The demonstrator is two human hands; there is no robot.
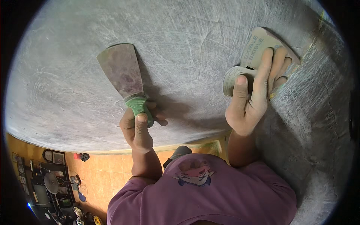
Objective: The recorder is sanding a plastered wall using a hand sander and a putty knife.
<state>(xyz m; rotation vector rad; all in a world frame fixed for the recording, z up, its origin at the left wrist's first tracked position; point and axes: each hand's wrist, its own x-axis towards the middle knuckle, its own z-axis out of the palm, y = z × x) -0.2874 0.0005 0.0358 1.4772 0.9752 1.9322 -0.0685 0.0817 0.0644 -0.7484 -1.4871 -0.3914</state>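
Note:
My left hand [137, 126] grips the green handle of a putty knife [122, 70], its thumb lying along the handle. The broad, stained metal blade points up and slightly left, close to a grey, scratched plaster wall [180, 36]. My right hand [253, 98] holds a worn sheet of sandpaper [256, 50] near the wall at the right. Printed writing shows on the back of the sheet, and its lower left end curls round near my thumb. Some of my right fingers are partly hidden by the sheet.
The wall meets another rough grey surface [298, 135] at a corner on the right. Orange floor tiles [104, 171] lie below. A standing fan [51, 182], dark shelving [42, 194] and cables are at the lower left.

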